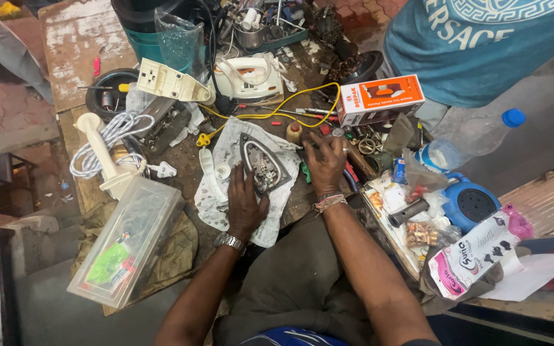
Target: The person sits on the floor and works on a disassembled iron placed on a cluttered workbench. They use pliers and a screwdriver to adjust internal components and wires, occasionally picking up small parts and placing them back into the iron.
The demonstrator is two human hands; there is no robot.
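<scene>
Step in hand, as judged: work on the opened iron soleplate (261,165).

Left hand (245,204) lies flat with fingers spread, pinning the soleplate's near edge, nothing gripped. Right hand (326,163) has fingers curled at its right side; whether they hold a tool, cannot tell.

Next move needs steady bracing.

Soleplate: pointed, dark-rimmed, wiring exposed, on crumpled newspaper (226,154) at mid-surface.

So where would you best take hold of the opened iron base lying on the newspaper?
Probably by its broad rear end, coming from the near side. The iron base lies flat on the newspaper, pointed tip away, exposed parts facing up. The left hand already rests at that near edge, while the right hand works at its right side. Fingers on the outer rim would avoid the inner parts.
</scene>
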